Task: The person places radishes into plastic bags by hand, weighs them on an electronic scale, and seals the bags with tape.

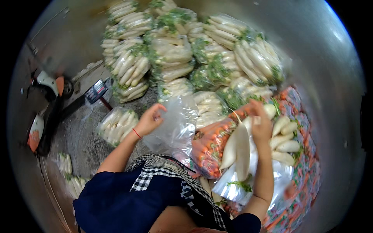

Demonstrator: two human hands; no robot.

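My left hand [153, 118], with a red string at the wrist, is raised at the left edge of a clear plastic bag [177, 122]; its fingers are curled, and whether they pinch the film is unclear. My right hand [259, 119] is at the right among loose white radishes [243, 151], near the upper end of one; my fingers' contact there is partly hidden. Below that hand lie flat plastic bags [233, 186] with a green leaf on them. A bag of carrots [211, 145] sits between my arms. More white radishes [285, 142] lie right of my right forearm.
Bagged white radishes [172, 55] are stacked high ahead. One bag of radishes [118, 125] lies on the floor at the left, near a scale display [97, 90]. Bagged carrots [306, 163] are piled at the right. Scooters [48, 84] stand at the far left.
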